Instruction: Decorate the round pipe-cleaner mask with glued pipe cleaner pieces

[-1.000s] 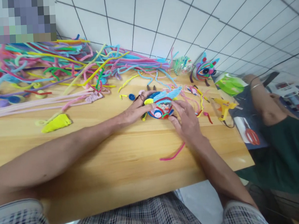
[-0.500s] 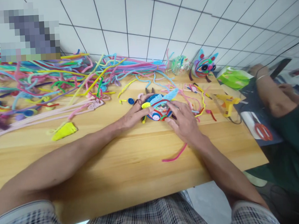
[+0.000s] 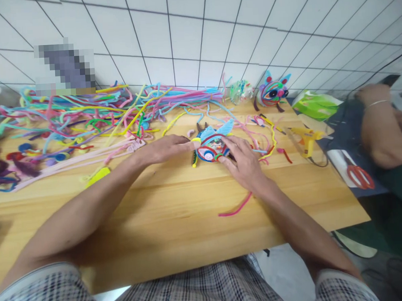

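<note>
A fuzzy pipe-cleaner animal head (image 3: 208, 155) with light-blue ears, red and blue outlines and a pale round eye sits on the wooden table in front of me. My right hand (image 3: 244, 161) grips its right side, the fingers on top and the thumb low near the green-and-red nose. From the left comes my left hand (image 3: 169, 148), back upward, its thumb and fingertips closed at a small yellow piece (image 3: 197, 141) on the head's upper left edge. Much of that piece is covered. A pink pipe cleaner (image 3: 236, 210) lies nearer to me.
Piled pipe cleaners (image 3: 94, 111) line the wall side. A finished-looking animal head (image 3: 272, 93) and a clear ball (image 3: 241, 92) stand at the back right. Toward the right edge are a yellow glue gun (image 3: 306, 138) and red-handled scissors (image 3: 360, 176). Another person's arm (image 3: 382, 132) is beyond.
My left hand has shifted from around the head's left side to its upper left edge, its back now turned up. My right hand keeps its hold. The view has swung slightly.
</note>
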Tool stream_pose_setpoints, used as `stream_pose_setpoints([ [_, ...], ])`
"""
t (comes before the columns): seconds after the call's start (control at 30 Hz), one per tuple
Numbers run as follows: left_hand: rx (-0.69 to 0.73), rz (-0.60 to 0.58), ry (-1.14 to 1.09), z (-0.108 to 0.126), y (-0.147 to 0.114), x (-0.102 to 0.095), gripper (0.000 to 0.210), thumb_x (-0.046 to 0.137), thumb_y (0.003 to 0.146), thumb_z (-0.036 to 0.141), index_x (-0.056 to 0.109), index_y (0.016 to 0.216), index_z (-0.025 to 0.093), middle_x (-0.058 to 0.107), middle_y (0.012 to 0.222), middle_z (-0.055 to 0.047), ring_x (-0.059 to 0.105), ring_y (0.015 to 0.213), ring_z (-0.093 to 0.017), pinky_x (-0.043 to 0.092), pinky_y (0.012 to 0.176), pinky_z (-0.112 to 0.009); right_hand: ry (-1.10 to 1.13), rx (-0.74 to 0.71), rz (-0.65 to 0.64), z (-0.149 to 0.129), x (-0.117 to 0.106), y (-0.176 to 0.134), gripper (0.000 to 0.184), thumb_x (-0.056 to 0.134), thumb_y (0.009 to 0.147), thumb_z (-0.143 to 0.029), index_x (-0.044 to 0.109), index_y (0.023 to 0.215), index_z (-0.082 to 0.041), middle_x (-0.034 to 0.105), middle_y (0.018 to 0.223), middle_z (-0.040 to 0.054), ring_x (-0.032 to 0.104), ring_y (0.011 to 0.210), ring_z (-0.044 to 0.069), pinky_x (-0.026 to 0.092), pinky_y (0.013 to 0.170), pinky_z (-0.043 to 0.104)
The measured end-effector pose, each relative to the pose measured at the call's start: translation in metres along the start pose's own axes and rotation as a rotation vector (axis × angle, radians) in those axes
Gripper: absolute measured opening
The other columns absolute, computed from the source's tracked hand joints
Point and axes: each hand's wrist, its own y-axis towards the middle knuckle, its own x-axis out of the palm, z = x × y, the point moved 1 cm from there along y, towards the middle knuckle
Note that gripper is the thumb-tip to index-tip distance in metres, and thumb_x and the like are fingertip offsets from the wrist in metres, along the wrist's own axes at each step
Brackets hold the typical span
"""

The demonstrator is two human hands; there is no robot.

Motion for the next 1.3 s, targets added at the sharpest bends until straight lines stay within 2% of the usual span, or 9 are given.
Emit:
stream_pose_setpoints([
  [0.1, -0.202, 0.007, 0.18, 0.01, -0.017, -0.034, 0.085, 0.064, 0.1, 0.103, 0.09, 0.088, 0.023, 0.09, 0.1, -0.016, 0.086, 0.1, -0.04, 0.065, 0.096, -0.048, 0.016, 0.009, 0.003, -0.001, 0.001, 0.002, 0.064, 0.071, 0.122, -0.037, 0.064, 0.185, -0.027, 0.077, 0.171, 0.0205, 0.073, 0.157, 0.043, 0.063, 0.135, 0.07],
  [0.23, -0.095, 0.267, 0.181, 0.023, -0.023, -0.052, 0.075, 0.072, 0.102, 0.094, 0.092, 0.118, 0.023, 0.09, 0.117, -0.014, 0.085, 0.111, -0.038, 0.067, 0.097, -0.045, 0.033, 0.006, -0.018, -0.002, 0.0, 0.004, 0.064, 0.071, 0.122, -0.038, 0.064, 0.185, -0.028, 0.077, 0.173, 0.0203, 0.073, 0.159, 0.044, 0.062, 0.135, 0.071],
  [0.33, 0.028, 0.291, 0.05, 0.031, -0.007, -0.043, 0.09, 0.083, 0.097, 0.091, 0.082, 0.158, 0.024, 0.085, 0.158, -0.019, 0.082, 0.138, -0.042, 0.071, 0.113, -0.051, 0.037, 0.009, -0.026, -0.002, -0.001, 0.006, 0.062, 0.07, 0.123, -0.039, 0.065, 0.184, -0.027, 0.077, 0.173, 0.0207, 0.073, 0.158, 0.044, 0.063, 0.135, 0.071],
  [0.47, 0.107, 0.095, -0.042, 0.037, 0.026, -0.014, 0.121, 0.091, 0.087, 0.089, 0.063, 0.185, 0.022, 0.065, 0.189, -0.024, 0.067, 0.17, -0.053, 0.065, 0.133, -0.065, 0.044, -0.021, -0.002, -0.004, 0.0, 0.005, 0.061, 0.069, 0.125, -0.04, 0.065, 0.182, -0.022, 0.078, 0.17, 0.023, 0.075, 0.155, 0.043, 0.064, 0.134, 0.07],
  [0.53, 0.118, 0.041, -0.069, 0.037, 0.039, 0.001, 0.131, 0.092, 0.081, 0.094, 0.064, 0.183, 0.017, 0.066, 0.188, -0.026, 0.067, 0.17, -0.054, 0.06, 0.141, -0.065, 0.047, -0.039, 0.009, -0.004, 0.001, 0.005, 0.061, 0.069, 0.125, -0.04, 0.065, 0.182, -0.02, 0.078, 0.169, 0.0236, 0.075, 0.154, 0.043, 0.065, 0.134, 0.069],
  [0.63, 0.121, 0.032, -0.12, 0.036, 0.049, 0.017, 0.116, 0.09, 0.082, 0.097, 0.077, 0.167, 0.018, 0.076, 0.177, -0.022, 0.071, 0.165, -0.052, 0.057, 0.144, -0.061, 0.056, -0.034, 0.01, -0.004, 0.003, 0.004, 0.059, 0.07, 0.123, -0.038, 0.067, 0.18, -0.022, 0.078, 0.168, 0.0227, 0.074, 0.155, 0.044, 0.065, 0.134, 0.07],
  [0.9, 0.105, 0.133, -0.239, 0.03, 0.053, 0.041, 0.079, 0.081, 0.09, 0.082, 0.082, 0.139, 0.02, 0.09, 0.14, -0.012, 0.083, 0.135, -0.042, 0.063, 0.123, -0.055, 0.132, 0.012, -0.005, -0.002, 0.007, 0.0, 0.067, 0.071, 0.121, -0.036, 0.062, 0.187, -0.027, 0.072, 0.174, 0.0215, 0.069, 0.162, 0.043, 0.061, 0.139, 0.071],
  [1.17, 0.19, 0.258, -0.428, 0.026, 0.05, 0.065, 0.086, 0.088, 0.094, 0.076, 0.077, 0.156, 0.018, 0.082, 0.166, -0.019, 0.076, 0.155, -0.04, 0.058, 0.136, -0.053, 0.033, -0.008, 0.042, -0.005, -0.005, 0.003, 0.065, 0.075, 0.118, -0.032, 0.067, 0.183, -0.027, 0.074, 0.168, 0.023, 0.074, 0.151, 0.045, 0.066, 0.129, 0.073],
  [1.3, 0.232, 0.057, -0.406, 0.019, 0.042, 0.044, 0.101, 0.097, 0.087, 0.086, 0.078, 0.163, 0.021, 0.081, 0.167, -0.018, 0.075, 0.154, -0.042, 0.061, 0.133, -0.053, 0.024, -0.04, 0.008, -0.01, -0.004, 0.002, 0.066, 0.075, 0.117, -0.03, 0.068, 0.182, -0.028, 0.075, 0.168, 0.023, 0.074, 0.149, 0.046, 0.066, 0.127, 0.074],
])
